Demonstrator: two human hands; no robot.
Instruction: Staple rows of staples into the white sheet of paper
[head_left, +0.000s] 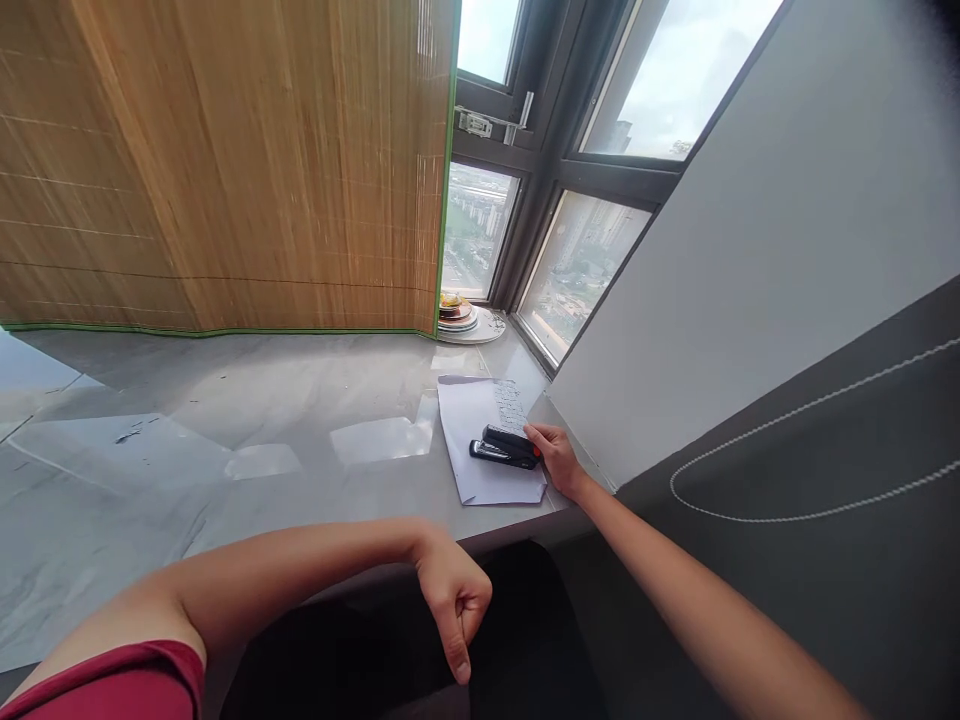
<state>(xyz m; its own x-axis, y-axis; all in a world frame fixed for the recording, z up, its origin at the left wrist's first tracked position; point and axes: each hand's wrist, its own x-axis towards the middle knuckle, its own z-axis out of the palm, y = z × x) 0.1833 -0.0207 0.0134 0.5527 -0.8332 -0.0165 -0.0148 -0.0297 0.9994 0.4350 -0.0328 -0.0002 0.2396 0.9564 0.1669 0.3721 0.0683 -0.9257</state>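
A black stapler [506,448] lies over white sheets of paper [465,410] on the grey stone ledge. My right hand [556,458] is closed round the stapler's right end, where a small red spot shows beside the fingers. Grid-like marks cover the paper's upper right part. Below the ledge's front edge, my left hand [454,600] hangs with curled fingers and its thumb pointing down, over a dark surface. What lies inside those fingers, if anything, is hidden.
The marble-look ledge [285,400] reflects window light. A bamboo blind [225,170] hangs along its back. Stacked plates [459,318] stand in the corner by the dark-framed window [555,150]. A beaded cord [795,518] loops down at right, beside the sloping wall [750,250].
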